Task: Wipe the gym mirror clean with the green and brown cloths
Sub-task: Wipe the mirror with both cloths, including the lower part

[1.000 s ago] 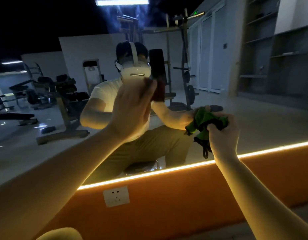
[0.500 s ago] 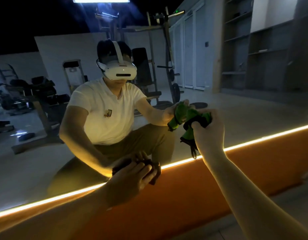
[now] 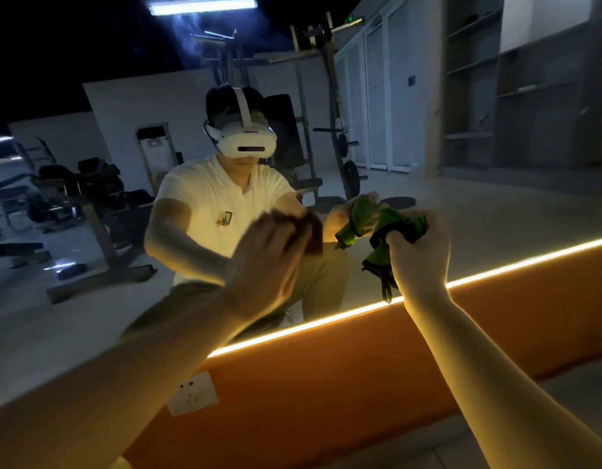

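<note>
While the head view looked down at a low mirror (image 3: 496,204), a glowing light strip (image 3: 496,270) ran slantwise along its lower edge, and everything else sat above or below that strip. Above the light strip, over its left part, the left grip (image 3: 269,262) was raised to the glass with its fingers bent over the brown cloth (image 3: 311,231). It held the cloth against the mirror, though motion blur smeared the fingertips and the cloth's outline. Also above the light strip, over its middle, the right grip (image 3: 419,252) was clenched round the bunched green cloth (image 3: 399,221). Most of the bundle stuck out above the thumb. A dark edging and a thin loop of it hung down until they nearly met the strip. The green cloth sat very close to the glass, with its own reflection just beside it, but whether it touched the mirror could not be told. The two cloths were apart from each other, the brown one farther left along the strip. Below the light strip lay an orange wall band (image 3: 360,367), and a white wall socket (image 3: 192,394) was set into it under the strip's left end. Above the strip, the glass reflected a crouching person in a white shirt and a white headset, with gym benches and a weight rack behind.
</note>
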